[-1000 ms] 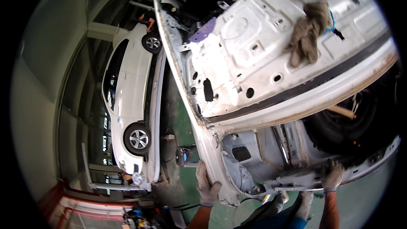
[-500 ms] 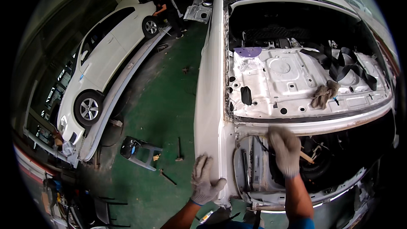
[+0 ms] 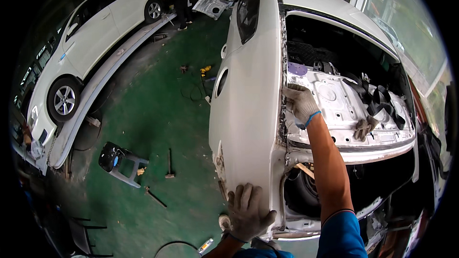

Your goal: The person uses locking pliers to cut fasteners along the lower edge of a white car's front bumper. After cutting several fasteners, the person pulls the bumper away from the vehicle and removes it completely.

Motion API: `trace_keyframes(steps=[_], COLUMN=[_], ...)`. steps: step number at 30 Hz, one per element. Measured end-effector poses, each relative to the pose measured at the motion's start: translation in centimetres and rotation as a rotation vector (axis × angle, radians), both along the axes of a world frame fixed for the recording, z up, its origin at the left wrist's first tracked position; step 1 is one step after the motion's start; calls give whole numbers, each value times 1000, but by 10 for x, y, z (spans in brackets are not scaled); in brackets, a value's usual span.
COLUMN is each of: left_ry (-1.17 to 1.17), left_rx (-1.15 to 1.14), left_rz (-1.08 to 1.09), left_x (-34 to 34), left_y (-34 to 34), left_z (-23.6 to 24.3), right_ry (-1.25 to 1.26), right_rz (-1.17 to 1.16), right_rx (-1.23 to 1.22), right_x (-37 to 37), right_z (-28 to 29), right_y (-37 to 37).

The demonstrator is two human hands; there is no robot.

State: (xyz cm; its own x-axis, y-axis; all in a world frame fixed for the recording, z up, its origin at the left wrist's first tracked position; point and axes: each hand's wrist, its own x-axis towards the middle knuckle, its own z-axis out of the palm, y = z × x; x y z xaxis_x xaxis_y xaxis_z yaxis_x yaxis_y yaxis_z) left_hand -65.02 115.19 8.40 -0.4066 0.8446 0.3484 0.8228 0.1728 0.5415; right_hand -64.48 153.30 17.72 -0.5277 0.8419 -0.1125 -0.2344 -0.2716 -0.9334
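Note:
My left hand [image 3: 248, 212], in a knitted work glove, lies with fingers spread on the rear side panel [image 3: 248, 148] of a stripped white car. At the left edge of the glassless rear window opening is my right hand [image 3: 301, 102], gloved too. Its fingers are bent together against the window frame [image 3: 283, 110]; whatever they may hold is hidden. Behind that hand lies the bare metal parcel shelf [image 3: 330, 100], with black belts [image 3: 380, 98] and a loose glove [image 3: 364, 128] on it. Below my right forearm gapes the trunk opening [image 3: 354, 181].
A second white car [image 3: 91, 24] stands on a lift ramp [image 3: 103, 74] at the left, a person [image 3: 178, 0] by its far wheel. On the green floor lie a grey step stool [image 3: 122, 162], a hammer [image 3: 169, 165], another tool [image 3: 155, 197] and a yellow power tool [image 3: 205, 70].
My right hand has moved away from me, from the trunk opening to the left edge of the window frame. My left hand stays on the side panel. The view has shifted too.

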Motion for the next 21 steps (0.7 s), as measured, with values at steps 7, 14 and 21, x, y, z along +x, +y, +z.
trace_keyframes(steps=[7, 14, 21], left_ry=[-39, -3, -40], left_rx=[-27, -36, 52], left_rz=[-52, -30, -86], left_x=[-6, -5, -7], left_y=[0, 1, 5], left_z=[13, 7, 8], right_ry=[0, -18, -49], right_rz=[-82, -92, -158], right_rx=[42, 39, 85], right_x=[-8, -2, -2], right_z=[-19, -10, -14], right_y=[13, -3, -9])
